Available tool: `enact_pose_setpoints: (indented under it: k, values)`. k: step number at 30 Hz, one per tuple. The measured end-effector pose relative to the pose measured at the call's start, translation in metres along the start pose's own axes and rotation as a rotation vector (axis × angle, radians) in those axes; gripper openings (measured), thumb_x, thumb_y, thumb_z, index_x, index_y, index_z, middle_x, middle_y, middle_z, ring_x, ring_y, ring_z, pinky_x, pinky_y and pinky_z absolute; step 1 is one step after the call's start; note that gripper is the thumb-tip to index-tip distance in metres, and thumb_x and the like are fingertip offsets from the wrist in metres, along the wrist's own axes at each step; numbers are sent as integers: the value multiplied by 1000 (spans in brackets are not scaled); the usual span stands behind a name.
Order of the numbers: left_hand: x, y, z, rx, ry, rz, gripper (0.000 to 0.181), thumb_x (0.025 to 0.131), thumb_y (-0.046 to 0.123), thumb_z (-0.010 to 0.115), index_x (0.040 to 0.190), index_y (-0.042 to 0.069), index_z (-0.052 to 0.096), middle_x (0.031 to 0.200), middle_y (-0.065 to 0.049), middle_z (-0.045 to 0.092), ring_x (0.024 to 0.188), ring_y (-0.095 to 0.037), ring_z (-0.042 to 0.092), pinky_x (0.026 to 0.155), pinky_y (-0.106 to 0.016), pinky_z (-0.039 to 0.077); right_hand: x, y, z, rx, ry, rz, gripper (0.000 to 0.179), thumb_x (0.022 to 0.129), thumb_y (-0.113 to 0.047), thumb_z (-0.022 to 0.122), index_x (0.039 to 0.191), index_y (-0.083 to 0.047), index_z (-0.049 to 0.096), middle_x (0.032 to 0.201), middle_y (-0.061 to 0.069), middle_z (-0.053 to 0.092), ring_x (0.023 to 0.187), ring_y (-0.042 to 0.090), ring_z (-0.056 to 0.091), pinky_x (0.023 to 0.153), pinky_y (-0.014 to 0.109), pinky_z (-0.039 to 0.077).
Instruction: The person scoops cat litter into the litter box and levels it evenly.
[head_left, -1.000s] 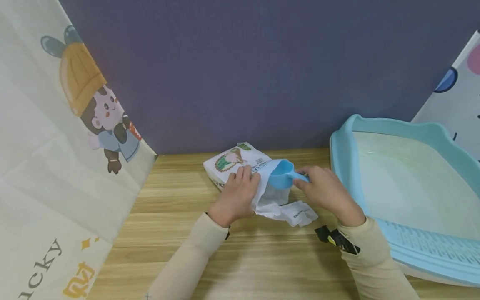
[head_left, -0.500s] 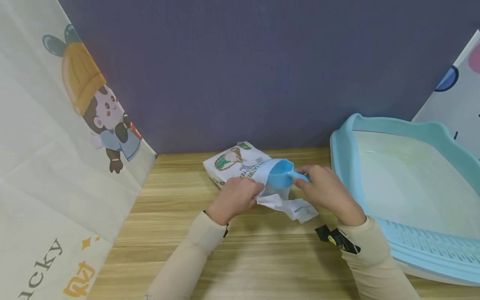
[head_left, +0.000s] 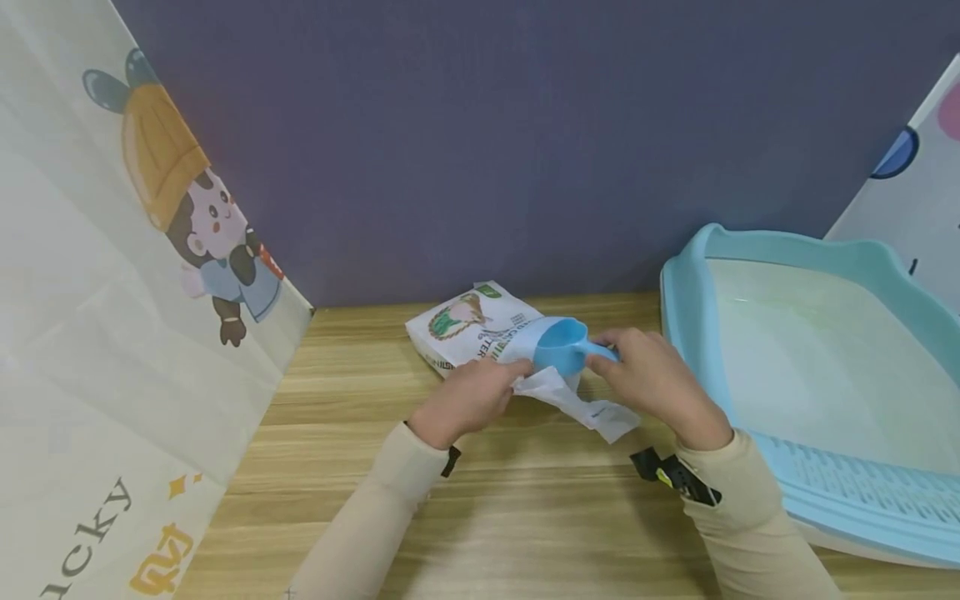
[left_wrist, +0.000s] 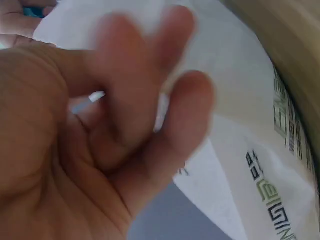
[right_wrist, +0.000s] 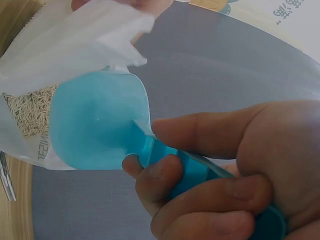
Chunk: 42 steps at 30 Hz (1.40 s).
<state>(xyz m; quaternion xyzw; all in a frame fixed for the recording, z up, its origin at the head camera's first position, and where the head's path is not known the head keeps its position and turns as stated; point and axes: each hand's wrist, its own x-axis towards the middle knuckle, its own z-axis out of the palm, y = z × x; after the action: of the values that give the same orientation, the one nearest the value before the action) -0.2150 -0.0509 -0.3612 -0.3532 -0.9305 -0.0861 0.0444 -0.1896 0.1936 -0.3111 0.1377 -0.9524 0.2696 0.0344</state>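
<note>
A white printed bag of cat litter (head_left: 498, 315) lies on its side, its torn mouth facing right. Inside that mouth sits the bowl of a light blue scoop (head_left: 561, 343). My right hand (head_left: 648, 375) grips the scoop's handle, thumb along the top and fingers curled beneath, as the right wrist view shows. My left hand (head_left: 472, 396) pinches the near edge of the bag's mouth, where a loose white flap (head_left: 588, 408) hangs to the right. Pale litter pellets (right_wrist: 32, 112) show inside the bag beside the scoop, whose bowl (right_wrist: 97, 120) looks bare near the handle.
A large light blue litter box (head_left: 686, 333) with a slotted front ledge stands right of my right forearm. Behind the wood-grain table (head_left: 525, 533) rises a dark blue-grey panel (head_left: 487, 150). A pale sheet with a cartoon figure (head_left: 221, 225) borders the left.
My left hand has shifted from lying spread on the bag's side to pinching the mouth's edge beside the scoop. The flap has lifted somewhat; the right hand and scoop have barely moved.
</note>
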Motion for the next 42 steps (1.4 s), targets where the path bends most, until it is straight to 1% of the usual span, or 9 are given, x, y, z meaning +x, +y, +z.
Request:
enact_pose_setpoints:
  k: [5, 9, 15, 19, 23, 27, 32, 37, 42]
  values:
    - [-1, -1, -2, -142, -30, -15, 29, 95, -1, 56, 116, 15, 68, 90, -2, 71, 71, -12, 56, 66, -26, 48, 1, 0, 0, -8, -4, 2, 35, 97, -17, 64, 125, 4, 68, 63, 1, 47, 56, 16, 42, 56, 31, 36]
    - [-1, -2, -6, -181, -43, -35, 28, 89, -2, 59, 101, 17, 75, 87, 3, 70, 70, -11, 50, 66, -26, 43, 2, 1, 0, -17, -11, 4, 32, 97, -17, 64, 121, 3, 70, 64, 0, 46, 57, 16, 43, 56, 31, 36]
    - [2, -4, -7, 16, 27, -12, 21, 84, 4, 66, 95, 20, 73, 75, 4, 68, 62, -10, 50, 55, -28, 41, 4, 4, 2, -23, -36, 12, 12, 97, -18, 61, 94, -9, 69, 61, -2, 40, 55, 15, 40, 53, 30, 34]
    - [4, -8, -3, 123, 52, -13, 27, 82, 15, 80, 99, 17, 59, 69, 4, 61, 58, -12, 49, 52, -29, 41, 6, 6, 3, -25, -37, 5, 12, 97, -17, 60, 93, -10, 68, 61, -1, 38, 56, 15, 39, 54, 31, 33]
    - [7, -11, 2, 132, 17, -25, 31, 76, 15, 84, 88, 19, 56, 71, 6, 57, 61, -11, 49, 53, -28, 40, 7, 8, 4, -30, -38, 9, 11, 97, -17, 61, 91, -11, 68, 62, -1, 36, 56, 16, 39, 54, 31, 33]
    - [8, -15, 4, 75, -30, -41, 25, 73, 11, 77, 79, 21, 54, 70, 7, 54, 64, -10, 47, 53, -28, 37, 9, 10, 4, -33, -43, 3, 13, 97, -17, 61, 86, -12, 65, 61, -2, 35, 56, 16, 38, 54, 31, 32]
    - [9, -17, 5, -8, 23, -68, 13, 81, 25, 66, 77, 22, 53, 66, 9, 51, 60, -9, 46, 52, -27, 36, 9, 11, 4, -40, -47, -1, 13, 97, -18, 61, 87, -12, 66, 62, -1, 35, 57, 16, 36, 55, 31, 31]
    - [11, -12, 8, 71, 68, -82, 40, 84, 54, 68, 76, 19, 51, 64, 7, 47, 57, -9, 43, 48, -27, 35, 9, 13, 5, -36, -41, 3, 12, 97, -18, 61, 91, -11, 68, 62, -1, 36, 56, 16, 37, 54, 31, 31]
    - [10, -7, 5, 116, 54, -87, 37, 81, 35, 68, 61, 21, 40, 56, 9, 32, 52, -8, 33, 45, -26, 29, 9, 13, 5, -30, -38, -1, 13, 98, -18, 60, 90, -11, 67, 61, -1, 36, 56, 16, 36, 54, 31, 31]
